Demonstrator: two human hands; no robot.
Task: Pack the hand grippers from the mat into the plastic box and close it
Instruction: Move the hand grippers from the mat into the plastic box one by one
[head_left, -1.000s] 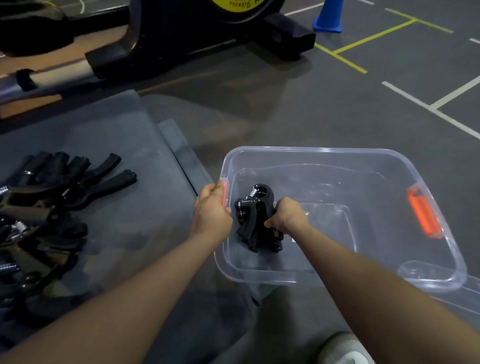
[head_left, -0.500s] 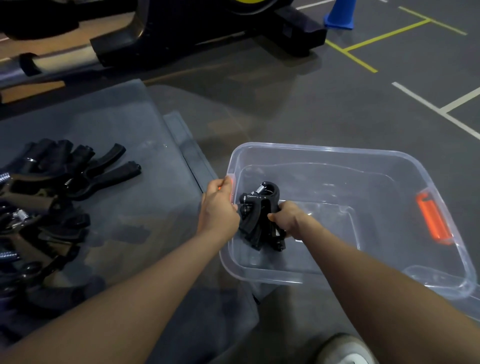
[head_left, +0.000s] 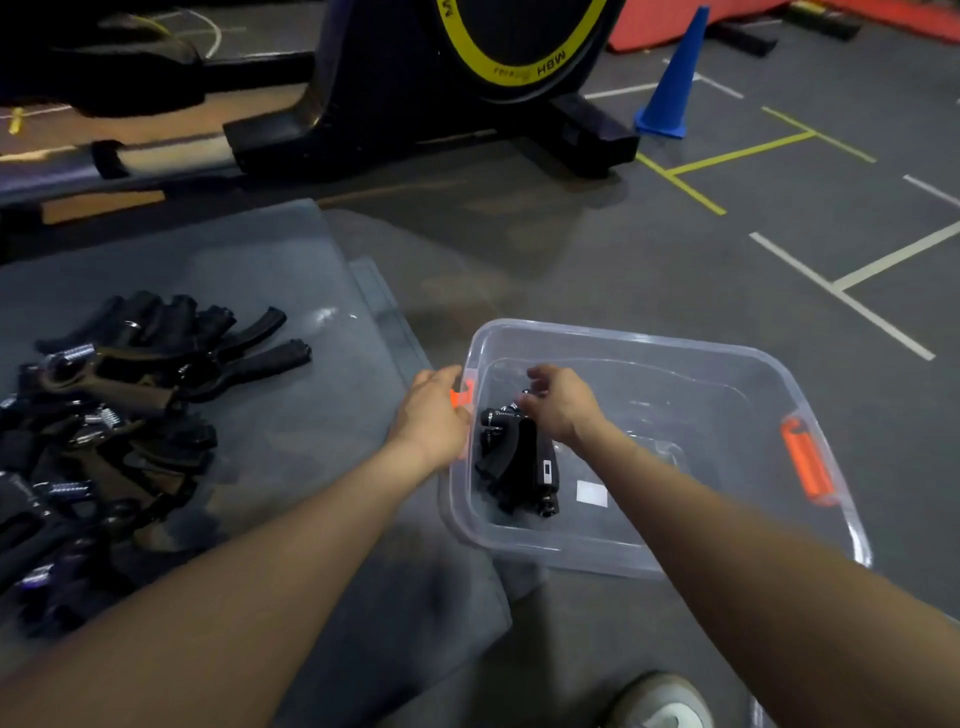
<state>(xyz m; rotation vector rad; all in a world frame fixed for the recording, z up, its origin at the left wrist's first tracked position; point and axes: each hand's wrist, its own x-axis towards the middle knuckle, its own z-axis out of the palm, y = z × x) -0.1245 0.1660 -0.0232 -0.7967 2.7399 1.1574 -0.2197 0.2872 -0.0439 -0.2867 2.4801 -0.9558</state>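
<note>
Right hand (head_left: 563, 410) hovers loose-fingered over the black grippers (head_left: 519, 462) lying at nine o'clock in the plastic box (head_left: 727, 364), maybe touching their top; left hand (head_left: 431, 415) clasps the rim there. Remaining hand grippers (head_left: 130, 405) sit piled at nine o'clock on the mat (head_left: 311, 441). They look stiff, springy, fairly weighty, best grabbed by the handles. No lid visible; the pile runs off-frame.

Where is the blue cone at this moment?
In the head view the blue cone stands upright on the grey floor at the upper right, just right of the exercise bike and far beyond the clear plastic box.
</note>
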